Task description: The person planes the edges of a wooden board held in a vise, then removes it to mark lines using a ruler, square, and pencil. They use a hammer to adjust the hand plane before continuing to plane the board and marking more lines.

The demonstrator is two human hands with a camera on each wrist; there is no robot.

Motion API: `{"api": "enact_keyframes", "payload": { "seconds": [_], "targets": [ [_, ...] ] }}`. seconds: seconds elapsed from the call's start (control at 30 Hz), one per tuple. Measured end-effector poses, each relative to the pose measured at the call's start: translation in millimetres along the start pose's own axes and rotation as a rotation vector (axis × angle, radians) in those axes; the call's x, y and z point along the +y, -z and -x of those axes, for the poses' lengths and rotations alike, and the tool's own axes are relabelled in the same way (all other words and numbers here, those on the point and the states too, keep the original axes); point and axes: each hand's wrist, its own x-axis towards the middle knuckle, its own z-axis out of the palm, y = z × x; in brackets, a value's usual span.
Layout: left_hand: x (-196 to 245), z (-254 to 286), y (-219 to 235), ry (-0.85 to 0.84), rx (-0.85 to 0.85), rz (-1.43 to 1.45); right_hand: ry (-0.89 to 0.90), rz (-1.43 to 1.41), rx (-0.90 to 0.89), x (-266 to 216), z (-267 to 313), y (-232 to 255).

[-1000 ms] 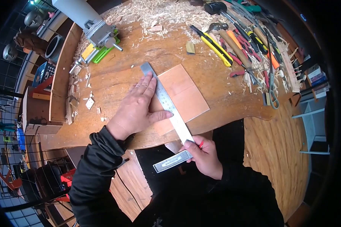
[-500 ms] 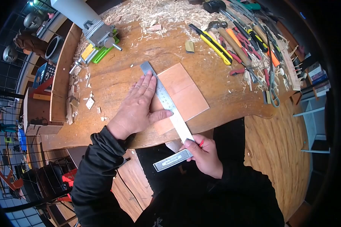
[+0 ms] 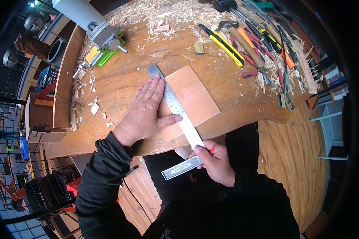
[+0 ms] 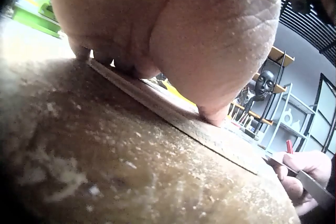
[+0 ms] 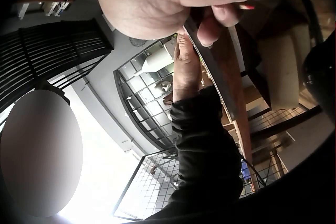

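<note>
A tan, leather-like sheet (image 3: 195, 95) with a faint line across it lies flat near the table's front edge. Diagonally over it runs the steel ruler blade of a try square (image 3: 193, 136). My left hand (image 3: 141, 113) presses the blade with fingers stretched forward and thumb spread to the side. In the left wrist view the sheet's edge (image 4: 173, 124) shows beneath this palm. My right hand (image 3: 217, 165) grips the square where blade and stock meet, thumb on top, off the table's front edge. The patterned metal stock (image 3: 182, 168) points left. A thin red stick (image 4: 289, 147) pokes up from the right fingers.
A knife with a yellow handle (image 3: 227, 49), a hammer (image 3: 245, 46), pliers and several other tools lie at the right. Wood shavings (image 3: 167, 16) cover the back. A grey clamp-like device with green parts (image 3: 105, 44) and an upright board (image 3: 64, 79) stand left.
</note>
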Motion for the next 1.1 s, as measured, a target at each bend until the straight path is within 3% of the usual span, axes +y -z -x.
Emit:
{"api": "enact_keyframes", "payload": {
  "seconds": [1.1],
  "targets": [
    [0.6, -0.5, 1.7, 0.008, -0.014, 0.020, -0.016, -0.018, 0.003, 1.4, -0.1, -1.4]
  ]
}}
